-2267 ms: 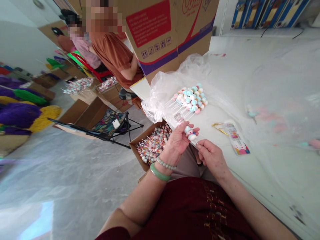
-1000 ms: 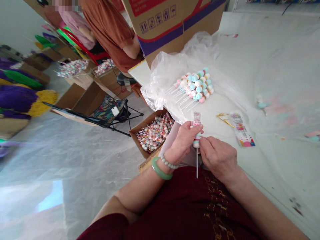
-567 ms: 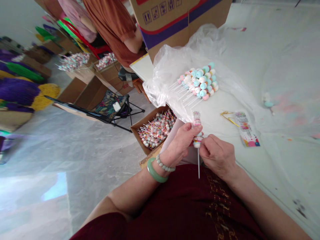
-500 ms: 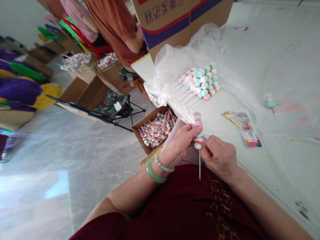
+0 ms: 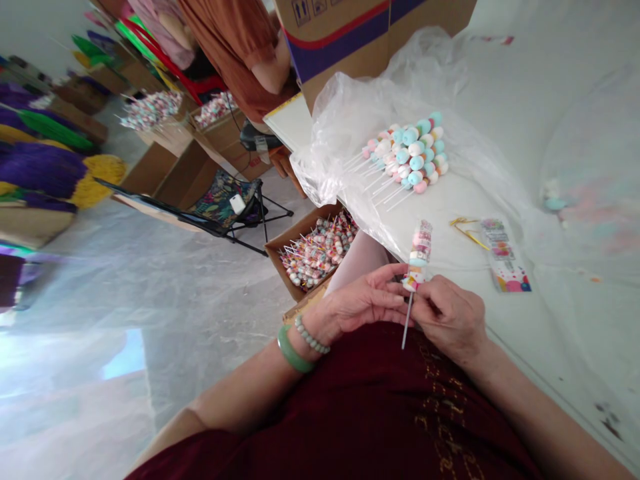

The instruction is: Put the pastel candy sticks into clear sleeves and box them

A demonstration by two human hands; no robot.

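Workshop floor's covered in plastic sheeting, with purple and yellow tassel bundles [image 5: 40, 170] stacked far left, then a folding chair [image 5: 235, 213] and a cardboard box [image 5: 274, 270] packed with candy pops by the table edge. Left hand [image 5: 360, 303] has its fingers stretched out almost flat to the held pop, can't tell if they're gripping. That pastel candy pop [image 5: 419, 257] sits tilted on its white stick, pinched by the clenched fingers of the right hand [image 5: 447, 317]. Farther along the table, more pops [image 5: 407, 153] lie piled on a clear plastic bag [image 5: 350, 133], with gold twist ties [image 5: 467, 230] and a printed card strip [image 5: 505, 257] off to the right.
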